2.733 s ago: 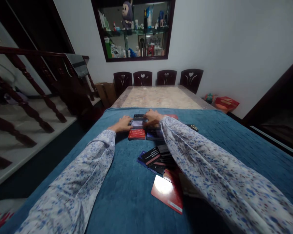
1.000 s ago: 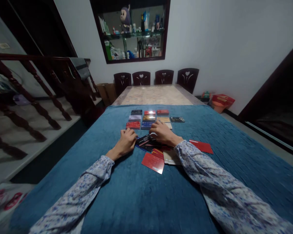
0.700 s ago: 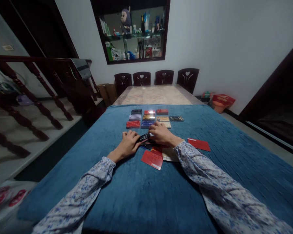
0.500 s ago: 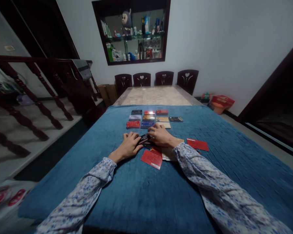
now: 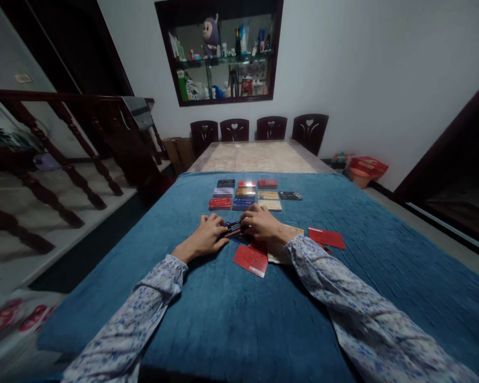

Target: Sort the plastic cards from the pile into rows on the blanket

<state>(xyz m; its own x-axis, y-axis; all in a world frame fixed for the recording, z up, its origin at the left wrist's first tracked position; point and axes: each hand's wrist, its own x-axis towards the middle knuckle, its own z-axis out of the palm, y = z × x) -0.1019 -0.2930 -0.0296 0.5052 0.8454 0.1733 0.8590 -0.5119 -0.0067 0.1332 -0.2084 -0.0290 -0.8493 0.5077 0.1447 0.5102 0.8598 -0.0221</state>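
Between my hands a black card [image 5: 234, 229] with white print is gripped at both ends, tilted just above the cloth. My left hand [image 5: 205, 238] has its thumb and fingers closed on the left end. The fingers of my right hand [image 5: 262, 223] curl over the right end and hide part of it. Other cards lie under and around it, some dark ones partly covered. A red card [image 5: 252, 260] lies in front of my right hand, and a cream card [image 5: 278, 254] is partly beneath that wrist. Farther right rests another red card [image 5: 327, 237].
Beyond my hands, several card stacks stand in rows, including a red stack [image 5: 220, 203], a blue stack [image 5: 244, 204] and a black card [image 5: 290, 196] at the right. A blue cloth [image 5: 231, 319] covers the near table. Dark chairs [image 5: 234, 130] line the far end.
My left hand has shifted slightly left, and more of the black card shows between my hands. The whole view has also moved a little. My right hand stays nearly in place.
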